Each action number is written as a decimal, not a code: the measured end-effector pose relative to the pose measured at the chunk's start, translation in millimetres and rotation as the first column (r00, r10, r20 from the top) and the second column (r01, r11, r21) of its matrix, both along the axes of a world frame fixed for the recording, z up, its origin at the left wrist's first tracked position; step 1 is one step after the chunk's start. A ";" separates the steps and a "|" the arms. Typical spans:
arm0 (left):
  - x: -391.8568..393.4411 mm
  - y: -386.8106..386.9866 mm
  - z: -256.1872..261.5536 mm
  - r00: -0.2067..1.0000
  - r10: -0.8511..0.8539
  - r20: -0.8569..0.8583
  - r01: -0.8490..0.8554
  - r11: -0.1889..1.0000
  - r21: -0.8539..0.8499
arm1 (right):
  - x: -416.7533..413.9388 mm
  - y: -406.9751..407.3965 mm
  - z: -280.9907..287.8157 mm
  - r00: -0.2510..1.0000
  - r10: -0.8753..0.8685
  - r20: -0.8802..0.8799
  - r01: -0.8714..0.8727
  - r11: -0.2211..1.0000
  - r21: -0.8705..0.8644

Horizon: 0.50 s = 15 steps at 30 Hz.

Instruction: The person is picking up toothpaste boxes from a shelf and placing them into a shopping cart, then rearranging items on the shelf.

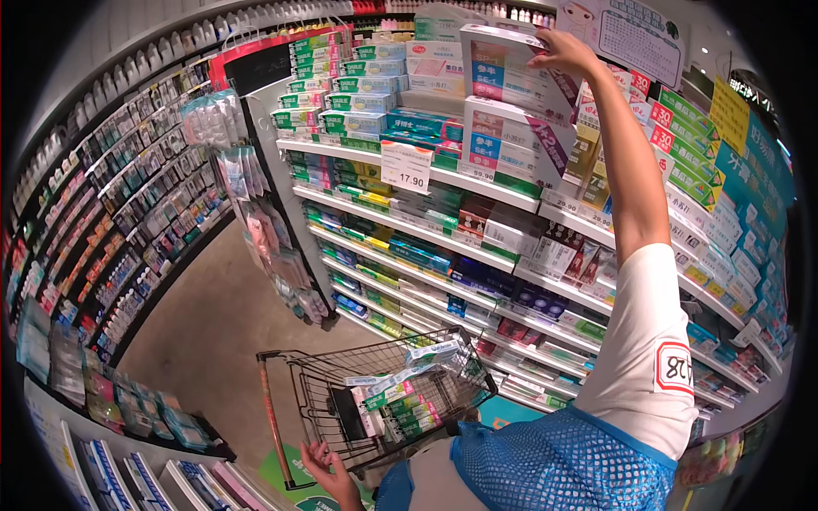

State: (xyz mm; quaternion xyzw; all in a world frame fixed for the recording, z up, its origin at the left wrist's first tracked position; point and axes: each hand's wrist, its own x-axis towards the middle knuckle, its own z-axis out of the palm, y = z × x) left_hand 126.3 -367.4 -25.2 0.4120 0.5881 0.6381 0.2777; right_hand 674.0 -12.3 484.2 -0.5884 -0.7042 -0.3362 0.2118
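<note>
My right hand (565, 54) is raised to the top shelf, with thumb and fingers on the upper right corner of a large white toothpaste multipack box (498, 67). That box stands above a matching multipack box (505, 137) at the shelf's front. My left hand (329, 472) is low beside a wire shopping cart (313, 389), fingers apart and nothing in them. Inside the cart lie several green-and-white Darlie toothpaste boxes (409, 412), and a light blue-and-white box (431, 351) rests near its far end.
Stacked Darlie toothpaste boxes (361, 85) fill the top shelf's left part. A price card (407, 167) hangs at the shelf edge. Hanging bagged goods (246, 172) cover the shelf end. A curved wall of shelves (121, 217) stands across the aisle floor (211, 300). White shelf dividers (128, 476) are lower left.
</note>
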 end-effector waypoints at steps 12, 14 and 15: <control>5.5 -4.9 13.0 0.999 -0.007 -0.041 0.005 0.999 -0.037 | 12.5 8.2 -28.4 0.987 -0.132 -0.096 0.099 0.952 -0.291; -1.0 -3.9 1.8 0.999 -0.012 -0.047 0.010 0.999 -0.047 | 17.4 10.9 -42.4 0.990 -0.119 -0.077 0.093 0.957 -0.274; 0.5 -4.1 4.1 0.999 -0.009 -0.047 0.007 0.999 -0.049 | 15.7 12.4 -48.2 0.994 -0.097 -0.057 0.080 0.964 -0.255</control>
